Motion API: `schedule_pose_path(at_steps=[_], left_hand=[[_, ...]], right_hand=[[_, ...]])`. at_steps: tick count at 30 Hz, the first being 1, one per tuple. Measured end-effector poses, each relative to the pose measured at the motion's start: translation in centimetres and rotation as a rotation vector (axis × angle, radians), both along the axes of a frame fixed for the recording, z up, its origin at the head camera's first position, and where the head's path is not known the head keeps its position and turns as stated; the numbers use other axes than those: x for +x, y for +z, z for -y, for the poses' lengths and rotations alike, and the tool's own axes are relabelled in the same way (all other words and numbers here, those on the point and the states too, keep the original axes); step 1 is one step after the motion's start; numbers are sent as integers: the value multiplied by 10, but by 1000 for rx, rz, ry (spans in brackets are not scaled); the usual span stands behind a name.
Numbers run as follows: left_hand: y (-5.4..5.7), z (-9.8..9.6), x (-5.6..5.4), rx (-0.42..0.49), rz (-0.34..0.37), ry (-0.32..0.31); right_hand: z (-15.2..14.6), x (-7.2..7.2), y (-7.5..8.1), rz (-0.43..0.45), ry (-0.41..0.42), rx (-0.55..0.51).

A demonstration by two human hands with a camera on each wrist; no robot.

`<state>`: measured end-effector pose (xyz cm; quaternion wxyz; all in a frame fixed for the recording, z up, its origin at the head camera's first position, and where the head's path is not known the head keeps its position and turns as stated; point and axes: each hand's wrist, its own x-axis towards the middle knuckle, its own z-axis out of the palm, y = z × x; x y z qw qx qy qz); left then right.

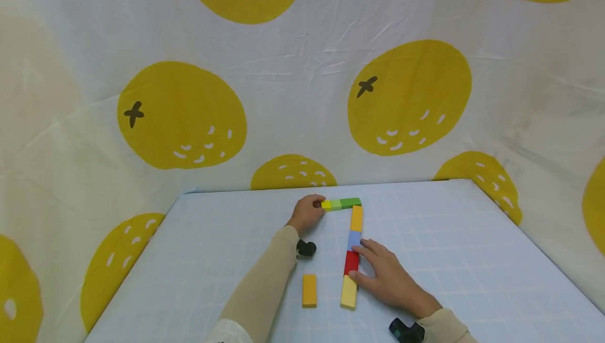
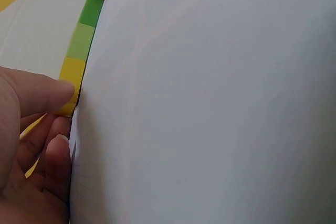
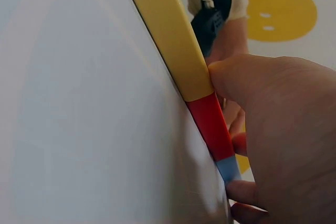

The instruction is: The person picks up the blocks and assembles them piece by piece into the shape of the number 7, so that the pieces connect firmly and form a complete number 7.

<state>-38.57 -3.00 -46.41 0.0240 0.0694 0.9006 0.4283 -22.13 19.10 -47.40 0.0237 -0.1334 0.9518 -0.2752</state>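
Observation:
Toward the far edge, my left hand (image 1: 308, 214) pinches a yellow block (image 2: 72, 74) at the left end of a short row. A light green block (image 1: 336, 205) and a green block (image 1: 351, 202) continue that row rightward. From its right end a second row runs toward me: an orange block (image 1: 356, 218), a blue block (image 1: 354, 240), a red block (image 1: 351, 263) and a pale yellow block (image 1: 348, 294). Along this row's right side rests my right hand (image 1: 389, 277), its thumb at the pale yellow block and fingertips by the blue one.
A loose orange block (image 1: 309, 290) lies left of the long row, nearer to me. The table (image 1: 449, 238) has a pale checked cloth and ends at a white curtain (image 1: 302, 96) printed with yellow fruit.

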Motion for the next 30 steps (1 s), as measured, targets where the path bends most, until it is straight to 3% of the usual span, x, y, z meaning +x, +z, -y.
schedule_pose_path(at_steps=[10, 19, 23, 30], left_hand=[[1, 6, 1, -2, 14, 12], [5, 21, 7, 104, 80, 0], [9, 26, 13, 128, 90, -27], [16, 38, 35, 105, 120, -86]], right_hand=[[3, 1, 0, -5, 17, 2], [3, 2, -1, -5, 15, -1], [2, 1, -1, -1, 4, 13], [1, 0, 1, 1, 4, 23]])
